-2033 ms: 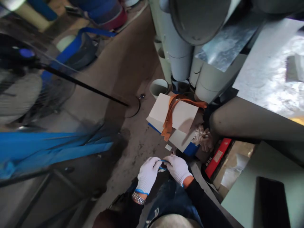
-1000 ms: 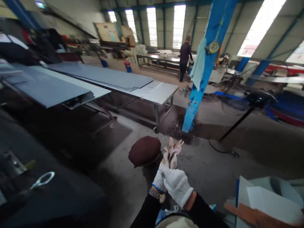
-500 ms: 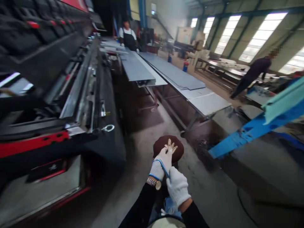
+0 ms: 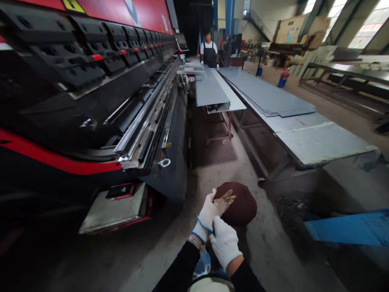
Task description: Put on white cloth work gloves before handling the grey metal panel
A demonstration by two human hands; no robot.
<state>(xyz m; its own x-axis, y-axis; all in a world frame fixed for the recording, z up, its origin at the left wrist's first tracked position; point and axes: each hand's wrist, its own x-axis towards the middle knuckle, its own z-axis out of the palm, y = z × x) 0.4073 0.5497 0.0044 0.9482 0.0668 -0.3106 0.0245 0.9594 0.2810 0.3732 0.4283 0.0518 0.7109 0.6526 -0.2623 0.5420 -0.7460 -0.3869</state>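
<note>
My left hand (image 4: 211, 209) wears a white knit glove with soiled fingertips. Its fingers are stretched out and apart, holding nothing, in front of a round dark brown stool seat (image 4: 240, 205). A blue-edged glove cuff (image 4: 203, 230) circles the left wrist, just above a metal-band watch (image 4: 195, 241). My right hand (image 4: 225, 242), also in a white glove, is closed at the near side of that cuff and appears to pinch its edge; the fingertips are partly hidden.
A large black and red press machine (image 4: 146, 134) runs along the left. Grey metal sheets (image 4: 270, 91) lie on a long table ahead, beside a stacked narrower table (image 4: 211, 87). A person in an apron (image 4: 209, 52) stands beyond. A blue beam (image 4: 349, 229) juts in at right.
The view has swung left, bringing more of the press in and leaving a second person at the right out of sight. The stretched blue cuff edge now lies closer to my left wrist.
</note>
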